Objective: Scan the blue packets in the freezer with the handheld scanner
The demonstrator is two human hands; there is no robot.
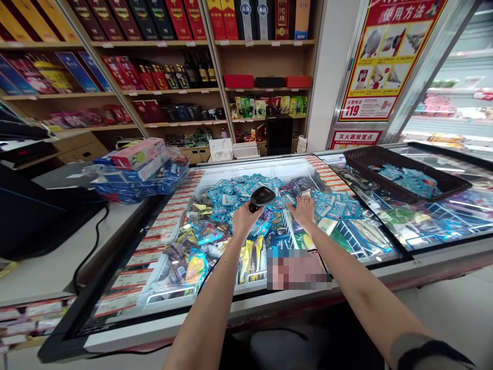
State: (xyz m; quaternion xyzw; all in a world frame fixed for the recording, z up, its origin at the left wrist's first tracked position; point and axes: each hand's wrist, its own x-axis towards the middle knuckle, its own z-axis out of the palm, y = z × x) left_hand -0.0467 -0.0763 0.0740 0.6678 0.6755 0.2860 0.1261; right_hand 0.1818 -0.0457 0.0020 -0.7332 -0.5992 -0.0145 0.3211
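Note:
My left hand (245, 218) is wrapped round the handle of a black barcode scanner (263, 195), its head pointing away over the freezer. Beneath and beyond the scanner lies a loose pile of small light-blue packets (227, 199). To the right, my right hand (303, 209) rests among the packets, thumb spread to the left and fingers reaching forward; its fingertips are partly hard to see. More light-blue packets (339, 205) lie just right of that hand, on the glass top. Under the glass, wire baskets hold bagged frozen food (210, 231).
A dark brown crate (454, 177) with similar blue packets stands at the right. Plastic-wrapped boxes (138, 172) sit at the left. A blurred-out phone-like object (298, 270) lies at the freezer's front edge (246, 303). Shelves of boxed goods (162, 87) line the back.

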